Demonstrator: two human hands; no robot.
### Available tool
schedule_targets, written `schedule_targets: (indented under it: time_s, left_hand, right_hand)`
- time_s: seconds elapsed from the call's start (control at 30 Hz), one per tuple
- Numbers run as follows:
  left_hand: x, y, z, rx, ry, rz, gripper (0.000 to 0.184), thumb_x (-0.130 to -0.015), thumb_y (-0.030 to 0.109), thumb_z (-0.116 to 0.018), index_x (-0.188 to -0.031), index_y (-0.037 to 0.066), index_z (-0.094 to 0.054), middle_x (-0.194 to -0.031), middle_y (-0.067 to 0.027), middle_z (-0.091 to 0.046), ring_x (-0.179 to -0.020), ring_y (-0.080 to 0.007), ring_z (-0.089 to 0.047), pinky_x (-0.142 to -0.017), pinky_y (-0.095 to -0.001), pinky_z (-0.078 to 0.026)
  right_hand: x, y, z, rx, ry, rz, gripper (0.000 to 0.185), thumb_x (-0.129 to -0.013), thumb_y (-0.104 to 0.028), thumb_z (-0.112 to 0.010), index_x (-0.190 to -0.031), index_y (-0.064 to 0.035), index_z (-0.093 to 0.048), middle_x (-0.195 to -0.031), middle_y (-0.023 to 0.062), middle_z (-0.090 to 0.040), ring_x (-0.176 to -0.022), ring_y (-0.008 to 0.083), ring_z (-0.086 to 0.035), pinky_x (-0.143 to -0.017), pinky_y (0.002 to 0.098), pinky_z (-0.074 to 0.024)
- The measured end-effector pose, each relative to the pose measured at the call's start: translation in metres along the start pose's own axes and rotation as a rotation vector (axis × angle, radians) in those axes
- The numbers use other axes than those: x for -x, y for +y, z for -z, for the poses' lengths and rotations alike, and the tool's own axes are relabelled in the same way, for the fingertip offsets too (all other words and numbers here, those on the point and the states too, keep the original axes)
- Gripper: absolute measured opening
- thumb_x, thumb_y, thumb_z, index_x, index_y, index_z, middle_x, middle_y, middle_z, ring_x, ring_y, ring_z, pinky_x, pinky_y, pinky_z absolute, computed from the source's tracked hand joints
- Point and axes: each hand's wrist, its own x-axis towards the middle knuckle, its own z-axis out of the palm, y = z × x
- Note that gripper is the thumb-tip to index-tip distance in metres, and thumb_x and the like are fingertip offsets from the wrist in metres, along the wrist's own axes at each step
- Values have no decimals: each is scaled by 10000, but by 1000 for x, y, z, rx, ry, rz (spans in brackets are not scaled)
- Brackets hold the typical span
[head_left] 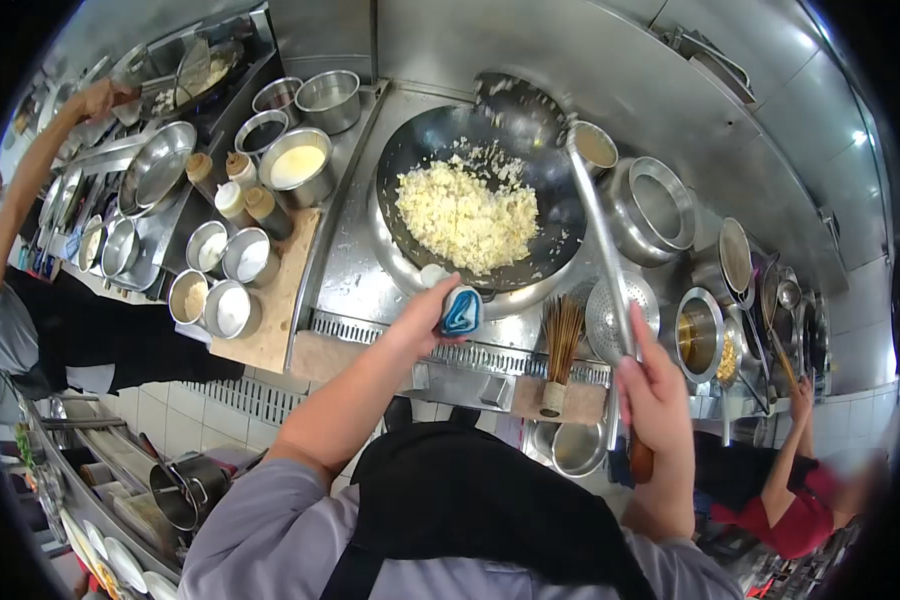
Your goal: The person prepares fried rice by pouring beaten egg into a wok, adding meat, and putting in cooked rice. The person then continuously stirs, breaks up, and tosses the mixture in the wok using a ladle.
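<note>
In the middle, a black wok (402, 150) sits on the stove, holding pale yellow fried rice (467, 212). My left hand (425, 315) is closed around a folded blue and white cloth (462, 311) at the wok's near edge. Any wok handle under the cloth is hidden. My right hand (658, 395) grips the long metal handle of a wok ladle (600, 225) with a wooden end. Its dark, grain-flecked head is raised over the far right side of the wok.
Seasoning tubs (233, 308) and squeeze bottles (231, 201) stand left. A bamboo brush (558, 350) and perforated strainer (610, 318) lie between the wok and my right hand. Steel bowls (660, 205) stand right. Co-workers' arms (30, 175) show at left and, at right, beside a red sleeve (785, 520).
</note>
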Motion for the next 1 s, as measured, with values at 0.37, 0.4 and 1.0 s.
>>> schedule_targets:
  time_s: [0.37,0.4,1.0]
  left_hand:
    - [24,-24,26,57,-23,24,382,-915,484,-554,-895,108,-626,-716,-24,-639,-609,-172,-633,-449,-339,-493]
    - [27,-23,28,60,-36,0,383,-913,489,-556,-912,112,-621,-720,-20,-639,-606,-169,-632,-458,-340,-496]
    - [16,-15,15,36,-23,-33,430,-943,518,-487,-982,105,-601,-783,-42,-638,-618,-172,-634,-489,-366,-523]
  right_hand:
    - [-69,51,-57,-221,-188,-347,565,-963,-130,-471,-1491,-183,-280,-617,-7,-416,-430,74,-396,-371,253,-349]
    - [-59,42,-40,-10,-81,-167,560,-968,-144,-472,-1491,-202,-282,-611,-12,-412,-423,77,-390,-371,257,-351]
    - [-146,79,-77,-525,-307,-418,557,-977,-217,-480,-1492,-249,-271,-626,5,-464,-442,104,-455,-385,277,-392]
